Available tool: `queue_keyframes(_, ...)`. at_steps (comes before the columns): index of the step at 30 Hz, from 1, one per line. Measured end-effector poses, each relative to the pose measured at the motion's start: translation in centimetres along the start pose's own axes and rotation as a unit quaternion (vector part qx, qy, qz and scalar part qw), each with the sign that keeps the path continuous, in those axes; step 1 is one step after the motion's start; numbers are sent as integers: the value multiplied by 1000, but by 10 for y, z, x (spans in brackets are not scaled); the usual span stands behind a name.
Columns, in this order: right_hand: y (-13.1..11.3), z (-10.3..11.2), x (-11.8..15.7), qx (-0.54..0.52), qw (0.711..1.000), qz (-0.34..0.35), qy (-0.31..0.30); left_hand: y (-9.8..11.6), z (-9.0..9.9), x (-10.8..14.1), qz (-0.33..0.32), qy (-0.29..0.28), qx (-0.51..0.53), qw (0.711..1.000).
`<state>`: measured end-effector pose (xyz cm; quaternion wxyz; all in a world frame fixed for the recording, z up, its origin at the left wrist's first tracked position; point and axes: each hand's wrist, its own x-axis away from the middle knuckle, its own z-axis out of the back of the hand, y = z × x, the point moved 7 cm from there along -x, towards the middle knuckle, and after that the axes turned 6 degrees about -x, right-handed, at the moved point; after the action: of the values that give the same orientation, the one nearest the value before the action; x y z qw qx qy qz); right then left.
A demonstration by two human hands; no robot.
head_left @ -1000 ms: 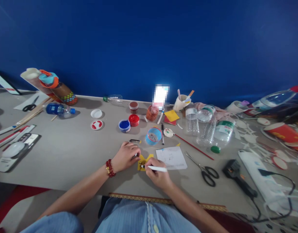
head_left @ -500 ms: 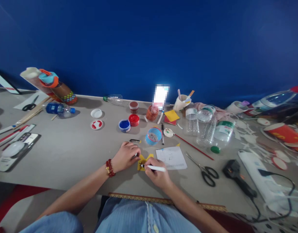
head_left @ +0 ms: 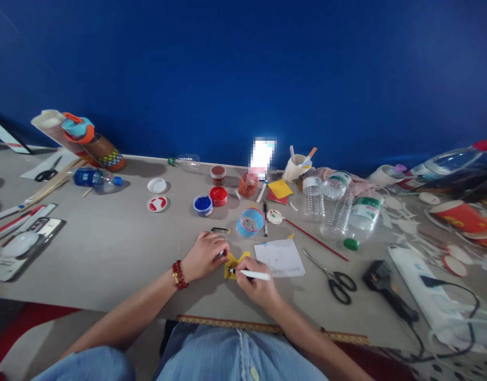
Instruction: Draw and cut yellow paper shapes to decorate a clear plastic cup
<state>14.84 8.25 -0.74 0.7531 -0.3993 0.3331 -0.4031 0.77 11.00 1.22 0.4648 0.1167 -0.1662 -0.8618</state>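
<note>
My right hand is closed around a white marker, its dark tip down on a yellow paper cutout. Dark lines show on this paper, which is partly covered by my fingers. Just left of it, my left hand rests with curled fingers at the paper's edge. A small pale piece, which looks like a marker cap, shows between those fingers. To the right of the cutout lies a white sheet with a faint drawing.
Beyond my hands stand a blue cup, blue paint and red paint. Scissors, a black handheld tool and a power strip lie at right. Plastic bottles stand behind them. A phone lies far left.
The whole view has shifted very slightly. Both hands hold nearly the same pose, the marker tip still on the yellow paper.
</note>
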Motion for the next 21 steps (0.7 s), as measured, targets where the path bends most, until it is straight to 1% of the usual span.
queue_keyframes(9,0,0,0,-2,1000,-5,2,-2,-3,0,0,1,-2,1000)
queue_keyframes(14,-3,1,-1,-2,1000,-5,-3,0,-1,0,0,1,-2,1000)
queue_keyframes(21,0,0,0,2,1000,-7,-3,-1,-1,0,1,-1,-2,1000)
